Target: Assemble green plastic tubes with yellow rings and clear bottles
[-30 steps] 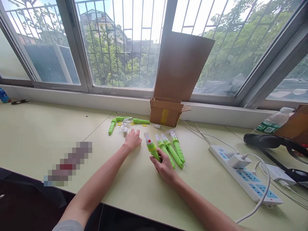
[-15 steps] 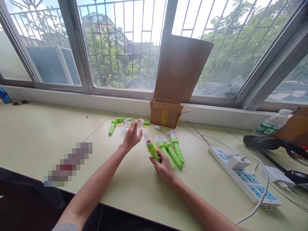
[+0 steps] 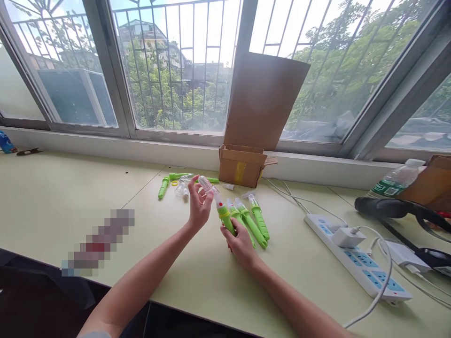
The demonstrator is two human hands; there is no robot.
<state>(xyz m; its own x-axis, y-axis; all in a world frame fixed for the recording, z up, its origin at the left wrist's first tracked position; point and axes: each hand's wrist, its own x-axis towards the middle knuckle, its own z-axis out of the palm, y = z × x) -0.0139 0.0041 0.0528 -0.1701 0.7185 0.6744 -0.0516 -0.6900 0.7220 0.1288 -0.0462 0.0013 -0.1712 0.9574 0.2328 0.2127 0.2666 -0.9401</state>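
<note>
My left hand (image 3: 200, 206) pinches a clear ribbed plastic cap (image 3: 207, 184) between thumb and fingers, tilted in line with the piece in my other hand. My right hand (image 3: 241, 241) is wrapped round a green plastic handle (image 3: 225, 218) with a yellow ring, a red dot and a whitish tip. The cap's lower end is at that tip; I cannot tell how far it goes over it. Just right of this handle lie several similar green handles (image 3: 252, 223) with clear tips. Behind my left hand are clear plastic caps (image 3: 181, 188) and a yellow ring (image 3: 174, 183).
More green handles (image 3: 163, 188) lie at the back. A cardboard box (image 3: 241, 166) stands against the sill. To the right are a white power strip (image 3: 355, 258) with cables, a plastic bottle (image 3: 396, 180) and a black strapped object (image 3: 384, 208). A blurred patch (image 3: 102, 244) covers something at left.
My left hand has come back toward me from the pile of clear parts, bringing the clear cap to the tip of the handle. My right hand has barely moved.
</note>
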